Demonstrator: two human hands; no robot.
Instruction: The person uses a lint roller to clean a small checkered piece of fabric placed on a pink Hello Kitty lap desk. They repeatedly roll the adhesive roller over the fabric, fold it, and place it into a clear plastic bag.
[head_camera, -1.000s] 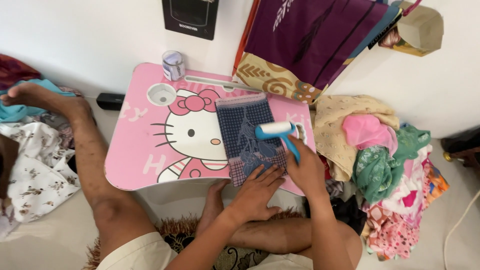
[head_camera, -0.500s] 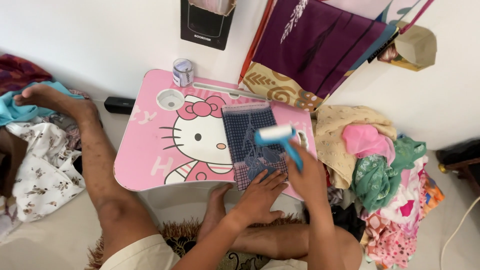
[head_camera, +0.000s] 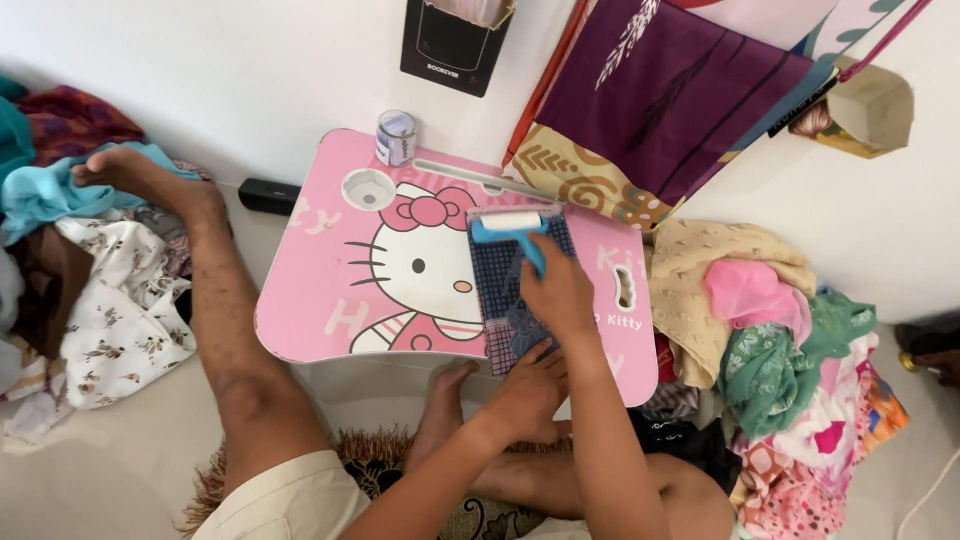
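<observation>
Blue lint roller (head_camera: 512, 228) now farther up cloth (head_camera: 505, 290) | right hand (head_camera: 560, 290) apparently gripping

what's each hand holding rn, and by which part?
Right hand grips the blue lint roller by its handle. Left hand holds nothing; it presses flat on the near edge of the checked cloth.

The person wore pale cream shorts (head_camera: 290, 495), seen at the lower edge of the view. Both arms were bare from the elbows down, with no sleeves, watch or rings on the left hand (head_camera: 530, 385) or the right hand (head_camera: 560, 290). The legs and feet (head_camera: 130, 170) were bare too, without socks.
</observation>
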